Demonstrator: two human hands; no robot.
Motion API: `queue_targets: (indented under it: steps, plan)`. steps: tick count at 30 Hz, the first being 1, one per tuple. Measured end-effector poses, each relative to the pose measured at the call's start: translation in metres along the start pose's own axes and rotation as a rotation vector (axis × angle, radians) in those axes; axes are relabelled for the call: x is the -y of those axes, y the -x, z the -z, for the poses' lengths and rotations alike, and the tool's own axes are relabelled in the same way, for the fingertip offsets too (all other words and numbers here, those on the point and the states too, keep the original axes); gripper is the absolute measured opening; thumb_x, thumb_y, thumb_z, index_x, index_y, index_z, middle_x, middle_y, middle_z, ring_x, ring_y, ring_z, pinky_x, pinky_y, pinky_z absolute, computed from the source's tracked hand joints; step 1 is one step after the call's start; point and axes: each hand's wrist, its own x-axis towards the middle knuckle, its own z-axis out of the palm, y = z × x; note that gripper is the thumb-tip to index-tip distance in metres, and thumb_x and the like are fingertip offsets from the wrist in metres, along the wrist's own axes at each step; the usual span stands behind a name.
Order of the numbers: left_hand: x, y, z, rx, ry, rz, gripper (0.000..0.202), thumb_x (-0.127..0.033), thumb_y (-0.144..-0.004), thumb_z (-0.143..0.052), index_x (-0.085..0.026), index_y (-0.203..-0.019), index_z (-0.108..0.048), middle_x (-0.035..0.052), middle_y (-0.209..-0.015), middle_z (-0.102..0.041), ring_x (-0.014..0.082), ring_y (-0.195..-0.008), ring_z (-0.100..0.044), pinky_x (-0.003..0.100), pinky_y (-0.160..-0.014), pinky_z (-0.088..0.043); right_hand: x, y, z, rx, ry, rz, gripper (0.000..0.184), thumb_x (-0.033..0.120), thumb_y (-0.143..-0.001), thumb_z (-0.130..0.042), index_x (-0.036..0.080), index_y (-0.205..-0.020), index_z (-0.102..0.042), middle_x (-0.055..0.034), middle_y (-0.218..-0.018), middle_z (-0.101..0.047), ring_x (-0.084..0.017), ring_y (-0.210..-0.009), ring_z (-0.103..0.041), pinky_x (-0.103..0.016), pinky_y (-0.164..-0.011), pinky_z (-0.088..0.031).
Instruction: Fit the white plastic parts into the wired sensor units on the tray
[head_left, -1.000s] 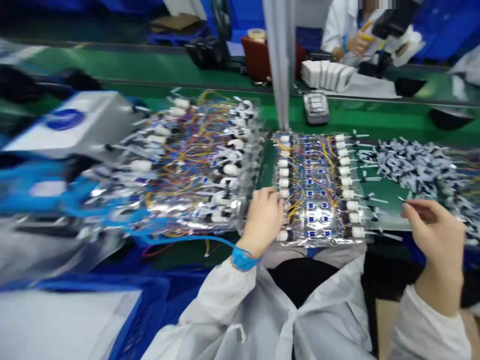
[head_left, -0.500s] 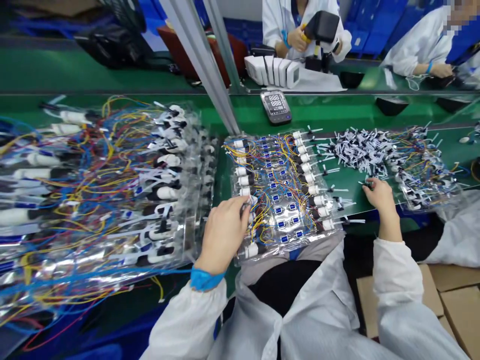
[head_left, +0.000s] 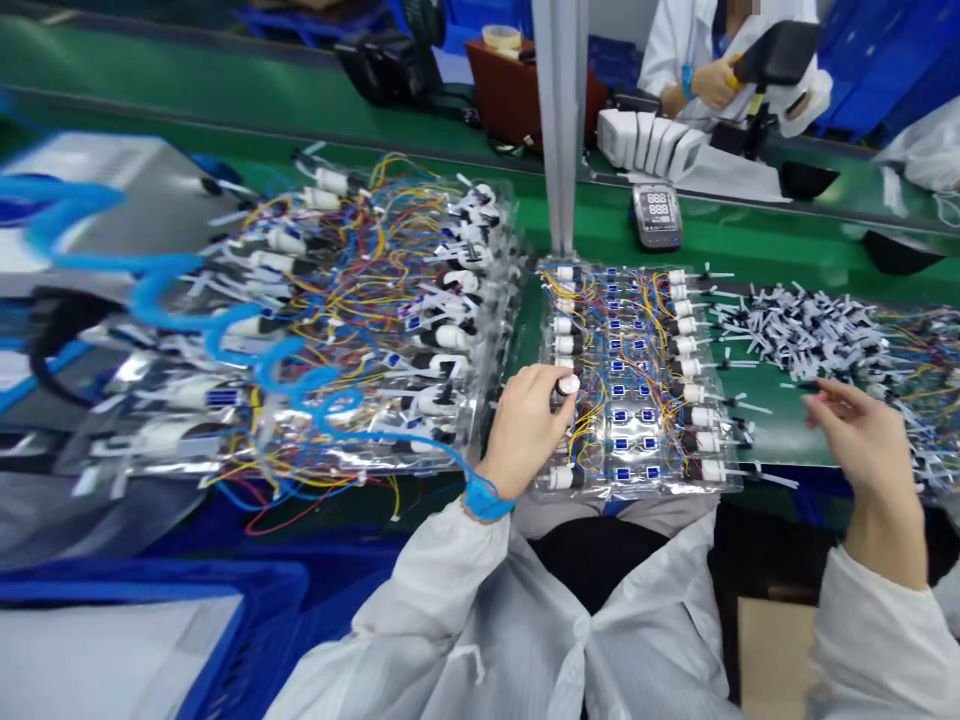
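A clear plastic tray (head_left: pixel 731 478) of wired parts with blue chips and white-capped cylinders lies on the green bench in front of me. My left hand (head_left: pixel 525 430) is closed on one white-capped cylinder (head_left: pixel 566 386) at the tray's left column. My right hand (head_left: pixel 862 435) hovers right of the tray, fingers pinched on a small thin black-and-white piece (head_left: pixel 806 386). A loose heap of such small pieces (head_left: pixel 810 325) lies just beyond it.
A stack of trays with tangled coloured wires (head_left: pixel 360 310) fills the left. A coiled blue cord (head_left: pixel 225 330) runs to my wrist strap. A grey post (head_left: pixel 559 120) rises behind the tray, a digital meter (head_left: pixel 658 213) beside it. A person in white works across the bench.
The view swung back left. My left hand has closed on a cylinder and lifted it slightly. My right hand drew back from the heap with a small piece pinched.
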Motion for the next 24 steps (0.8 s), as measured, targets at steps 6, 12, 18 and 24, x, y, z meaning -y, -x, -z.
queue_targets:
  steps: [6, 12, 18, 24]
  plan:
    - [0.014, -0.003, -0.008, 0.085, 0.009, 0.012, 0.023, -0.024, -0.099, -0.071, -0.018, -0.122, -0.072, 0.0092, -0.121, -0.078, 0.0279, -0.112, -0.069, 0.042, -0.096, -0.052, 0.153, 0.040, -0.041, 0.397, -0.416, 0.250, 0.031, 0.041, -0.088, -0.082, 0.022, -0.102, -0.062, -0.0094, -0.096, -0.080, -0.022, -0.079, -0.080, -0.037, -0.078, -0.068]
    - [0.015, -0.005, -0.010, 0.094, 0.022, -0.003, 0.026, -0.030, -0.099, -0.075, -0.020, -0.123, -0.072, 0.0076, -0.118, -0.079, 0.0270, -0.111, -0.067, 0.040, -0.091, -0.049, 0.208, 0.060, -0.150, 0.823, -0.582, 0.257, 0.028, 0.038, -0.084, -0.085, 0.022, -0.093, -0.064, -0.0031, -0.085, -0.075, -0.020, -0.079, -0.079, -0.037, -0.079, -0.069]
    - [0.014, -0.006, -0.012, 0.081, 0.047, 0.026, 0.019, -0.032, -0.100, -0.072, -0.021, -0.115, -0.074, 0.0070, -0.111, -0.077, 0.0275, -0.109, -0.066, 0.040, -0.093, -0.049, 0.188, 0.054, -0.198, 0.751, -0.604, 0.241, 0.032, 0.046, -0.084, -0.085, 0.020, -0.095, -0.072, 0.0001, -0.073, -0.072, -0.015, -0.063, -0.068, -0.033, -0.067, -0.061]
    - [0.014, -0.006, -0.012, 0.084, 0.060, 0.040, 0.020, -0.035, -0.104, -0.067, -0.022, -0.118, -0.074, 0.0081, -0.114, -0.077, 0.0273, -0.111, -0.066, 0.041, -0.095, -0.049, 0.181, 0.055, -0.205, 0.672, -0.575, 0.324, 0.029, 0.048, -0.086, -0.085, 0.022, -0.081, -0.074, -0.0021, -0.083, -0.074, -0.016, -0.068, -0.066, -0.035, -0.070, -0.060]
